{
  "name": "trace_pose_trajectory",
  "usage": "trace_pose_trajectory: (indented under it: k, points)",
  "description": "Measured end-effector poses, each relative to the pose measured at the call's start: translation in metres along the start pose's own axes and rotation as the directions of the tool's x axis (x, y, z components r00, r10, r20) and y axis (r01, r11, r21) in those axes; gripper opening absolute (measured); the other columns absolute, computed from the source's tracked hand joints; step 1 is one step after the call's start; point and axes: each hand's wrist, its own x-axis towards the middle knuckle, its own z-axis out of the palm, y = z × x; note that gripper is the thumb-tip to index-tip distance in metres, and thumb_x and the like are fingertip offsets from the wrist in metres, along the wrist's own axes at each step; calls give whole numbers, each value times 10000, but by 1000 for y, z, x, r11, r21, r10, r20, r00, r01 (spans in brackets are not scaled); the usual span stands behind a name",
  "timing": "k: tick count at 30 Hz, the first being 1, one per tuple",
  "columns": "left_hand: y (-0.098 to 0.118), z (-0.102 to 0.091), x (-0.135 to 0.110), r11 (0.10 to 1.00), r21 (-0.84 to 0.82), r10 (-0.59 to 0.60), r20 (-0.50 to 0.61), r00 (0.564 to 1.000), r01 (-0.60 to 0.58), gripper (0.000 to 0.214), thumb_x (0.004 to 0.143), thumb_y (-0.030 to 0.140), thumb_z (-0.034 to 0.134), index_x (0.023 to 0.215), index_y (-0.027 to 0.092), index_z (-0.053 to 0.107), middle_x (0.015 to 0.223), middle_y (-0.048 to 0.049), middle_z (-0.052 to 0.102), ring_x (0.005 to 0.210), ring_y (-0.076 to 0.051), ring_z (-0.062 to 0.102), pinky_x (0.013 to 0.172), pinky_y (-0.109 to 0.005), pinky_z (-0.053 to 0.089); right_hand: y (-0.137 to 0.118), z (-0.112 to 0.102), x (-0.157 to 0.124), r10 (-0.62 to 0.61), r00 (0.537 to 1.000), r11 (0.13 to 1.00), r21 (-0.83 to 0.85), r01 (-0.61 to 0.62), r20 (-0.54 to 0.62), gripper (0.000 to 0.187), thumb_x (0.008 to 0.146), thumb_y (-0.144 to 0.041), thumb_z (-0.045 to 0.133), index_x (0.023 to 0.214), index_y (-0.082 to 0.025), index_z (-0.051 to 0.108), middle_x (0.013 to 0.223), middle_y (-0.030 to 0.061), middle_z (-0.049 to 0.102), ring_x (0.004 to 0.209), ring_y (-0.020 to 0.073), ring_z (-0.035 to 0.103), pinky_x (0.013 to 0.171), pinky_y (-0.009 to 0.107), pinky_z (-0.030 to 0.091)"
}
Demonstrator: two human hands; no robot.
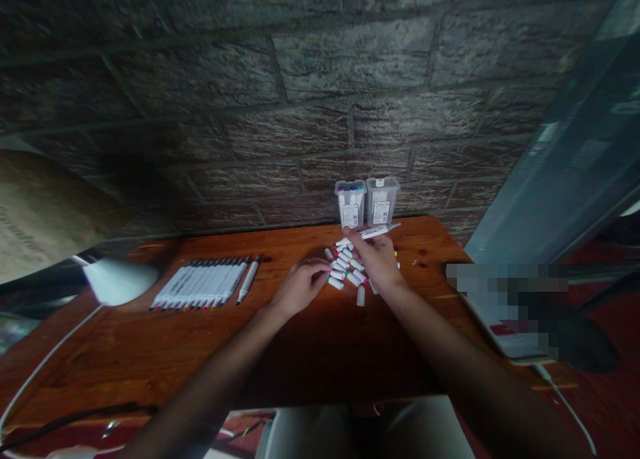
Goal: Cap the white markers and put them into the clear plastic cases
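Observation:
My right hand (377, 259) is closed round a white marker (381, 231) that sticks out to the right, above a loose heap of short white marker caps (345, 272). Just left of the heap, my left hand (300, 286) rests on the wooden table (310, 339); its curled fingertips touch the caps, and whether they pinch one is hidden. A row of several white markers (203, 284) lies side by side at the left, with one more marker (249, 279) a little apart from it.
Two clear plastic marker boxes (367, 202) stand at the table's back edge against a brick wall. A white lamp head (120, 280) with its cable sits at the left. A blurred-out item and papers (510, 326) lie at the right edge.

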Motion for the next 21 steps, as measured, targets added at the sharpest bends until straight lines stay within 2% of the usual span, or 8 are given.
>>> trace_pose_trajectory:
  k: [5, 8, 10, 12, 15, 21]
  points:
    - [4, -7, -1, 981, 116, -156, -15, 988, 157, 96, 870, 275, 609, 845, 229, 689, 861, -18, 736, 792, -190, 683, 739, -298, 503, 1, 0, 0, 27, 1000, 1000, -4, -27, 4, 346, 682, -497, 774, 689, -184, 628, 512, -58, 516, 445, 94, 409, 452, 238, 324]
    - [2, -9, -2, 961, 157, -227, -28, 973, 229, 83, 852, 296, 629, 866, 224, 666, 813, -11, 721, 706, -182, 662, 656, -280, 476, 3, 0, 0, 16, 1000, 1000, -8, -15, 11, 348, 695, -499, 767, 684, -182, 622, 525, -56, 520, 454, 91, 411, 460, 236, 325]
    - [-1, -9, -2, 964, 147, -222, -20, 975, 223, 150, 865, 301, 615, 985, 228, 668, 879, -23, 732, 752, -194, 676, 679, -290, 486, 5, 0, 0, 6, 1000, 1000, -12, -6, 8, 347, 697, -494, 767, 678, -179, 624, 541, -51, 530, 467, 89, 416, 463, 232, 321]
    - [-2, -9, -2, 975, 126, -185, -10, 983, 185, 217, 899, 296, 572, 1084, 226, 661, 970, -47, 737, 859, -214, 689, 766, -315, 501, 6, 0, 0, 0, 1000, 1000, -11, 0, 5, 339, 693, -481, 774, 676, -175, 629, 553, -48, 539, 473, 85, 415, 464, 228, 316]
    - [-1, -11, -1, 989, 70, -127, -26, 992, 128, 239, 951, 312, 494, 1075, 204, 667, 1048, -77, 720, 974, -228, 669, 876, -348, 492, 5, 0, 0, -3, 1000, 1000, -3, 3, 21, 324, 691, -465, 784, 688, -172, 646, 556, -50, 544, 475, 82, 416, 468, 228, 320]
    - [10, -18, 0, 998, -33, -65, -157, 985, 60, 204, 957, 330, 499, 1087, 200, 586, 1043, -76, 677, 977, -211, 640, 894, -347, 491, -4, 3, -4, -7, 994, 1000, 22, 4, 110, 328, 686, -475, 796, 797, -186, 687, 537, -60, 553, 453, 92, 435, 465, 241, 349]
